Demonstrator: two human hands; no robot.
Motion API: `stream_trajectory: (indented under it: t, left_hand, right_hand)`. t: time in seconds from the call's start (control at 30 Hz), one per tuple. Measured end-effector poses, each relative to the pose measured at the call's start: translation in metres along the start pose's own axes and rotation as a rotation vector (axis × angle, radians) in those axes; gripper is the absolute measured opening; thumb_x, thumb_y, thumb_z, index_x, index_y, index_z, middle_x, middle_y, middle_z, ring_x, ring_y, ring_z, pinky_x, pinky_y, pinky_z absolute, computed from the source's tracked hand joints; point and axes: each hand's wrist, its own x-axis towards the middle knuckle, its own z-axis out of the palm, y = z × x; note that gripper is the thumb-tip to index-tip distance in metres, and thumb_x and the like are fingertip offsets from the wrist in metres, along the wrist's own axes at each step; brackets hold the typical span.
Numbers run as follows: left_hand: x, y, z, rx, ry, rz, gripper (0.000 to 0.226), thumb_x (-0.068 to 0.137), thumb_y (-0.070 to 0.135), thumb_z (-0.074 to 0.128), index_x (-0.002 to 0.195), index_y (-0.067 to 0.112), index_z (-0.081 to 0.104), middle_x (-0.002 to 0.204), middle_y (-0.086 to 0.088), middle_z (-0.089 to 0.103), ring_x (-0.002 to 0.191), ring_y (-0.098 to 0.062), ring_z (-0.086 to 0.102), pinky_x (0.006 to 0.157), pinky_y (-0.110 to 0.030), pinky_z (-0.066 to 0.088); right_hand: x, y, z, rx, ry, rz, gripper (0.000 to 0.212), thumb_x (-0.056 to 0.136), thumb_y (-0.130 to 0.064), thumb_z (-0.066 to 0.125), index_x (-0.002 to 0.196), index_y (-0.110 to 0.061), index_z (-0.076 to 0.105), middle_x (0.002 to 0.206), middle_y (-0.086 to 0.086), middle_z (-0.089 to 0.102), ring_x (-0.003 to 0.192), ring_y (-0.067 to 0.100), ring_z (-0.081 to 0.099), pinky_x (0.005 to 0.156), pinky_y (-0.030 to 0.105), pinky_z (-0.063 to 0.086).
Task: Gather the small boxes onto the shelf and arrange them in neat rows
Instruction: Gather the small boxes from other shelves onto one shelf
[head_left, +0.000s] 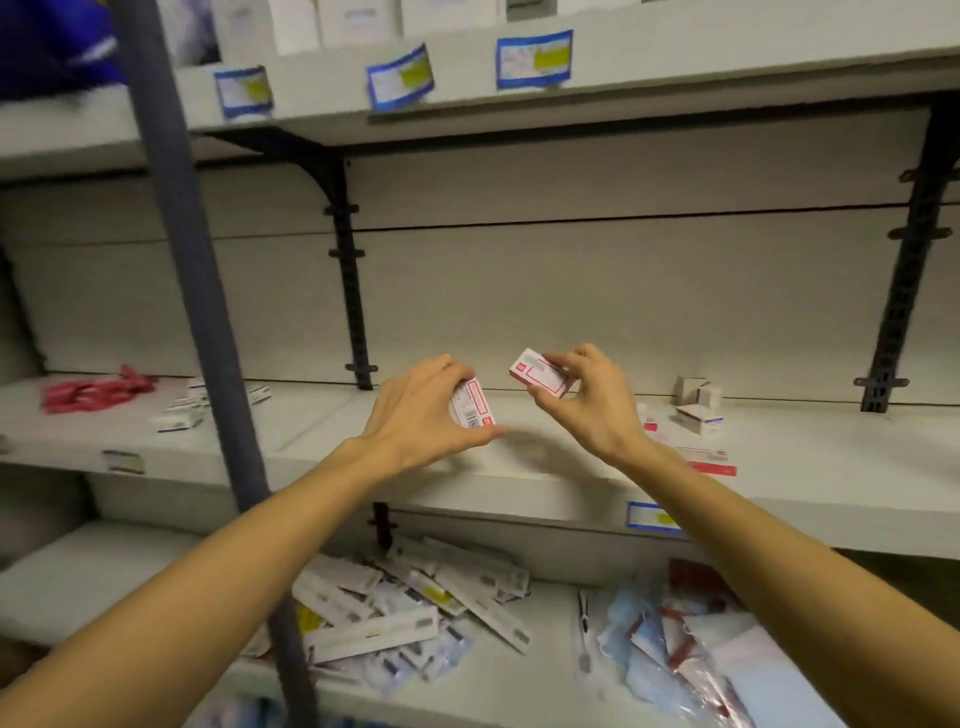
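Note:
Both hands are raised over the middle shelf (519, 483). My left hand (415, 415) grips a small white box with red edging (472, 408), held upright between thumb and fingers just above the shelf. My right hand (592, 400) pinches a second red-and-white box (537, 373), tilted and held higher. Two small white boxes with blue marks (697, 402) stand at the back right of the shelf. A flat red-and-white box (706, 460) lies near the shelf's front, beside my right wrist. A few more small boxes (182, 415) lie at the left, behind the post.
A grey upright post (197, 291) crosses the left of the view. A red bundle (96, 392) lies on the shelf's far left. The lower shelf holds a heap of long white packets (405, 603) and blue-and-red plastic bags (675, 639). The upper shelf (467, 98) carries white boxes and blue-bordered labels.

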Motion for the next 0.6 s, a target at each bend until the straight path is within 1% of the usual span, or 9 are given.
stream_trajectory:
  t: [0.07,0.17,0.2,0.27,0.33,0.37,0.43,0.5,0.6]
  left_hand:
    - [-0.030,-0.038,-0.023,0.026,0.022,-0.030,0.080,0.069,0.091,0.053,0.121,0.031,0.059,0.108,0.016,0.058,0.092,-0.007,0.056,0.077,-0.034,0.052]
    - [-0.078,-0.095,-0.057,0.058,0.050,-0.088,0.079,0.070,0.089,0.056,0.123,0.031,0.059,0.110,0.015,0.060,0.095,-0.005,0.057,0.078,-0.029,0.052]
    - [-0.093,-0.114,-0.067,0.068,0.058,-0.107,0.079,0.070,0.087,0.058,0.125,0.031,0.059,0.112,0.015,0.060,0.097,-0.005,0.057,0.079,-0.028,0.052]
    - [-0.120,-0.151,-0.087,0.085,0.056,-0.146,0.080,0.071,0.085,0.060,0.128,0.029,0.058,0.116,0.012,0.060,0.101,-0.007,0.057,0.082,-0.026,0.050]
    - [-0.143,-0.186,-0.104,0.099,0.055,-0.210,0.082,0.071,0.085,0.058,0.129,0.026,0.057,0.119,0.008,0.060,0.103,-0.010,0.057,0.085,-0.030,0.051]
    - [-0.153,-0.203,-0.112,0.116,0.064,-0.245,0.084,0.070,0.087,0.055,0.129,0.026,0.057,0.120,0.007,0.060,0.105,-0.011,0.057,0.086,-0.033,0.053]
    - [-0.173,-0.236,-0.125,0.152,0.083,-0.311,0.086,0.070,0.088,0.054,0.129,0.026,0.058,0.121,0.007,0.060,0.107,-0.011,0.057,0.088,-0.037,0.055]
    - [-0.192,-0.266,-0.134,0.172,0.088,-0.374,0.086,0.071,0.087,0.057,0.131,0.025,0.059,0.121,0.008,0.060,0.107,-0.010,0.057,0.087,-0.035,0.055]
    - [-0.216,-0.306,-0.142,0.178,0.104,-0.463,0.087,0.072,0.085,0.059,0.135,0.024,0.057,0.123,0.009,0.060,0.109,-0.009,0.058,0.085,-0.035,0.055]
  right_hand:
    - [-0.001,-0.045,0.029,0.038,0.023,-0.065,0.043,0.083,-0.044,0.071,0.120,-0.023,0.068,0.098,-0.008,0.057,0.085,0.009,0.057,0.073,0.035,0.052]
    - [-0.003,-0.113,0.077,0.111,0.061,-0.149,0.044,0.081,-0.048,0.071,0.119,-0.025,0.068,0.100,-0.011,0.057,0.084,0.007,0.058,0.067,0.033,0.052]
    - [-0.004,-0.136,0.094,0.144,0.064,-0.164,0.045,0.082,-0.048,0.071,0.121,-0.025,0.067,0.101,-0.012,0.057,0.085,0.006,0.059,0.065,0.031,0.052]
    - [-0.006,-0.181,0.126,0.228,0.051,-0.187,0.048,0.083,-0.048,0.072,0.125,-0.025,0.065,0.105,-0.012,0.058,0.090,0.005,0.059,0.063,0.022,0.049]
    - [-0.008,-0.220,0.157,0.317,0.024,-0.201,0.050,0.085,-0.049,0.071,0.126,-0.022,0.064,0.109,-0.012,0.058,0.094,0.003,0.059,0.064,0.015,0.048]
    - [-0.009,-0.236,0.172,0.359,0.013,-0.200,0.050,0.085,-0.048,0.071,0.126,-0.022,0.064,0.110,-0.011,0.059,0.095,0.002,0.059,0.066,0.016,0.049]
    - [-0.009,-0.266,0.200,0.432,-0.013,-0.175,0.048,0.086,-0.047,0.070,0.126,-0.022,0.064,0.111,-0.011,0.059,0.097,0.003,0.059,0.074,0.026,0.055]
    - [-0.008,-0.289,0.227,0.499,-0.041,-0.135,0.045,0.087,-0.044,0.070,0.126,-0.022,0.065,0.111,-0.009,0.061,0.098,0.005,0.059,0.082,0.035,0.056]
    - [-0.001,-0.316,0.266,0.585,-0.075,-0.069,0.043,0.089,-0.040,0.070,0.126,-0.020,0.066,0.112,-0.006,0.063,0.099,0.006,0.060,0.086,0.037,0.055]
